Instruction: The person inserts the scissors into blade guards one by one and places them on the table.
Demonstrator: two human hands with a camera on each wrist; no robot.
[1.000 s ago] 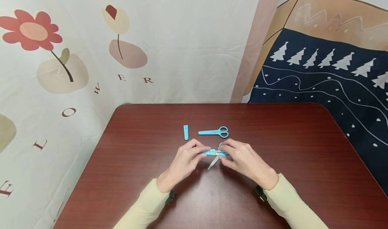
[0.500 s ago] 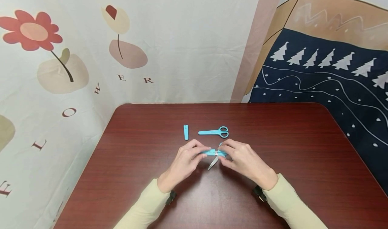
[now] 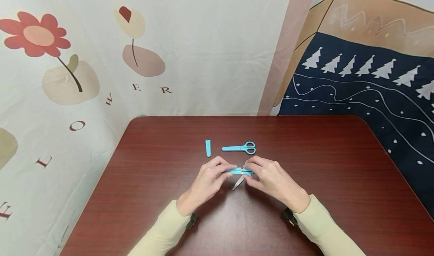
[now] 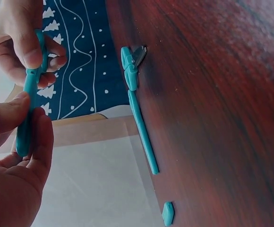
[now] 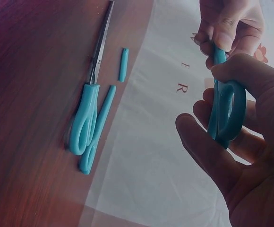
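My left hand (image 3: 207, 177) pinches a light-blue blade sheath (image 4: 23, 137) between thumb and fingers. Gripped by its finger loops (image 5: 240, 111) in my right hand (image 3: 272, 175) is a pair of light-blue scissors (image 3: 248, 171), its blades mostly inside that sheath. Between sheath and handle a narrow gap shows in the head view. On the table under the hands lies a second pair of scissors (image 5: 84, 120) with a bare metal blade (image 3: 238, 182); the hands hide most of its handles in the head view.
Beyond the hands lies a third, sheathed pair of scissors (image 3: 237, 148). To its left is a loose light-blue sheath (image 3: 208, 148). The brown table (image 3: 152, 154) meets a patterned curtain (image 3: 210, 60) at its far edge.
The gap between the held sheath and the scissors' handle has narrowed slightly. Both hands keep their grips nearly in place. The things on the table have not moved.
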